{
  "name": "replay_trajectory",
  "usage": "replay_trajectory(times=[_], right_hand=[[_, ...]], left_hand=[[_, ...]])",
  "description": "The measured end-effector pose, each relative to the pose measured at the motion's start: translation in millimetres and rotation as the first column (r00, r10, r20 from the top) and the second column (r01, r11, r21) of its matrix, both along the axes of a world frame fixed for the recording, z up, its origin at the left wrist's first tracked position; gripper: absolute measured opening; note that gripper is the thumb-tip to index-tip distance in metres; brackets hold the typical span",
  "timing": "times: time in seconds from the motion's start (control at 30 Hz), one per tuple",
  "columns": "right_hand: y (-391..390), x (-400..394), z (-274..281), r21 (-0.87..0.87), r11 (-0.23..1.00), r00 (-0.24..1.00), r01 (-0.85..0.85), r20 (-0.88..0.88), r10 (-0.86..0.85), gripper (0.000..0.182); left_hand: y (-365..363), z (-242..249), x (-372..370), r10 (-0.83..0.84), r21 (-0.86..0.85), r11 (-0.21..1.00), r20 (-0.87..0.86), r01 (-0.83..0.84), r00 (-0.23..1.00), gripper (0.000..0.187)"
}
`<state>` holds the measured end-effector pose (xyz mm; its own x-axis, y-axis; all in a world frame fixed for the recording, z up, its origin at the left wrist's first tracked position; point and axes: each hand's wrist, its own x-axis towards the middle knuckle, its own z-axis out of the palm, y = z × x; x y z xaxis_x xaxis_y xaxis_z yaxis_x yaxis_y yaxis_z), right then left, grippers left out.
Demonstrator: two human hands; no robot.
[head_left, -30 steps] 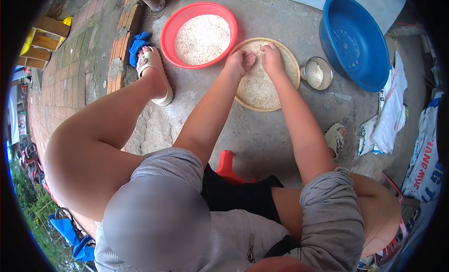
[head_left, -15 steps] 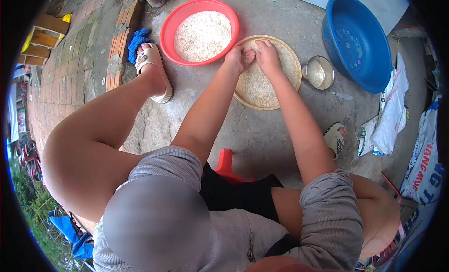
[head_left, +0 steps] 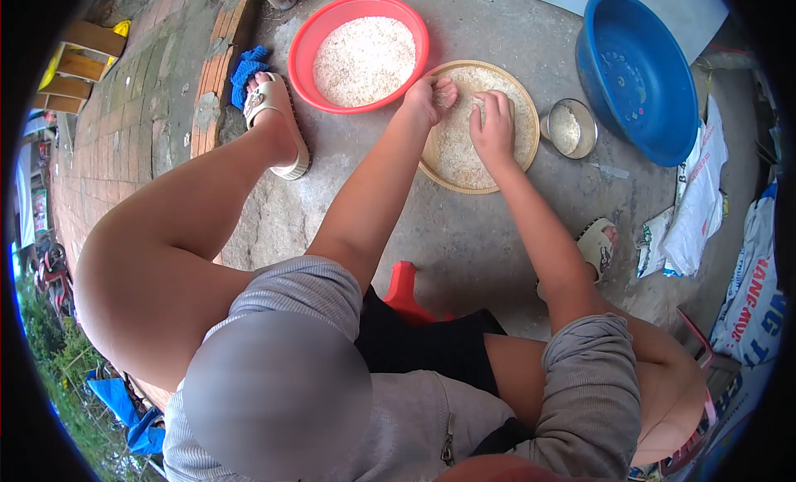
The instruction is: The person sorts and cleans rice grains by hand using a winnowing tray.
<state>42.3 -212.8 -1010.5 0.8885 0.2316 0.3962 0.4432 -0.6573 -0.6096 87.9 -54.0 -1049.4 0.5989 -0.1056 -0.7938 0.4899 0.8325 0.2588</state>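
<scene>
A round woven tray [head_left: 429, 169] with a layer of rice grains [head_left: 464, 155] lies on the ground in front of me. My left hand [head_left: 431, 99] is over its upper left edge, palm turned up and fingers curled into a cup around what looks like a little rice. Over the middle right of the tray is my right hand [head_left: 495, 132], back upward, fingers bent and slightly apart, with nothing visible in it. Whether its fingertips touch the grains is hard to tell. Beside the tray stands a red basin [head_left: 300, 67] filled with rice [head_left: 365, 61].
A metal bowl [head_left: 590, 134] holding some pale grains sits right of the tray. Behind it a large blue basin [head_left: 655, 109] leans at an angle. White printed sacks [head_left: 696, 192] lie at the right. My sandalled foot [head_left: 278, 121] is near the brick edging [head_left: 211, 92] on the left.
My right hand has moved away from my left palm, to the right and nearer me over the tray. My left hand stays at the tray's edge, palm up.
</scene>
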Motion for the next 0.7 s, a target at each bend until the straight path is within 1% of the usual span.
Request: replay_trajectory(times=[0.07,0.13,0.17,0.2,0.23,0.27,0.3,0.33,0.4,0.43,0.47,0.53,0.57,0.6,0.67,0.7], right_hand=[[-20.0,5.9,-6.6,-0.119,0.993,0.999,0.011,-0.05,-0.017,0.028],[-32.3,13.4,-19.6,-0.15,0.989,0.997,0.007,-0.072,-0.018,0.026],[-36.8,16.9,-26.5,-0.163,0.986,0.975,-0.033,-0.222,-0.004,0.024],[-38.1,16.6,-22.0,-0.169,0.983,0.93,-0.073,-0.368,0.006,0.022],[-35.2,12.6,-19.2,-0.17,0.983,0.93,-0.067,-0.368,0.0,0.022],[-26.3,6.5,-18.4,-0.068,0.996,0.95,-0.059,-0.31,0.036,0.02],[-15.4,0.5,-9.8,0.036,0.998,0.967,-0.059,-0.247,0.066,0.018],[-6.1,-4.0,-0.5,0.037,0.998,0.967,-0.055,-0.246,0.062,0.018],[6.4,-10.4,17.3,0.173,0.984,0.996,-0.05,-0.058,0.06,0.018],[5.8,-10.8,25.9,0.15,0.988,1.0,-0.022,0.012,0.021,0.018],[0.7,-8.8,20.8,0.154,0.988,1.0,-0.02,0.011,0.019,0.018],[-21.7,-1.0,9.4,0.097,0.992,0.997,0.078,0.008,-0.079,0.021],[-33.6,-0.7,7.8,0.044,0.992,0.993,0.117,-0.025,-0.116,0.026],[-45.1,2.2,5.3,0.042,0.992,0.993,0.12,-0.023,-0.119,0.026],[-64.8,7.4,-5.7,-0.264,0.957,0.988,0.12,-0.059,-0.14,0.03],[-68.6,7.1,-8.6,-0.388,0.912,0.972,0.132,-0.128,-0.195,0.032]], left_hand=[[-1.6,6.4,-1.0,0.009,0.061,0.998,0.009,-0.01,1.0,0.021],[-2.5,7.8,-3.5,-0.009,0.06,0.998,0.007,0.009,1.0,0.023],[-4.3,7.6,-5.4,-0.026,0.062,0.998,0.002,0.026,1.0,0.024],[-6.8,2.9,-6.9,-0.029,0.059,0.998,0.001,0.029,1.0,0.024],[-9.1,-1.3,-7.9,-0.091,0.092,0.992,-0.003,0.091,0.996,0.027],[-10.9,-5.0,-7.3,-0.154,0.126,0.98,-0.008,0.154,0.988,0.03],[-18.9,12.0,-11.3,-0.253,0.24,0.938,-0.025,0.252,0.967,0.027],[-24.7,16.5,-11.7,-0.257,0.241,0.936,-0.025,0.255,0.966,0.027],[-33.8,18.2,-11.8,-0.387,0.234,0.901,0.05,0.366,0.921,0.025],[-36.3,15.6,-10.7,-0.436,0.232,0.884,0.095,0.406,0.895,0.025],[-36.7,13.2,-9.1,-0.438,0.235,0.882,0.092,0.408,0.894,0.025],[-38.0,19.3,-7.3,-0.418,0.213,0.894,0.076,0.395,0.905,0.027],[-37.7,23.5,-7.4,-0.397,0.218,0.899,0.042,0.379,0.917,0.028],[-35.9,21.0,-6.6,-0.4,0.217,0.898,0.045,0.382,0.915,0.028],[-30.1,11.3,-6.2,-0.373,0.251,0.901,0.035,0.353,0.927,0.029],[-27.7,10.5,-7.4,-0.376,0.27,0.896,0.04,0.353,0.926,0.029]])
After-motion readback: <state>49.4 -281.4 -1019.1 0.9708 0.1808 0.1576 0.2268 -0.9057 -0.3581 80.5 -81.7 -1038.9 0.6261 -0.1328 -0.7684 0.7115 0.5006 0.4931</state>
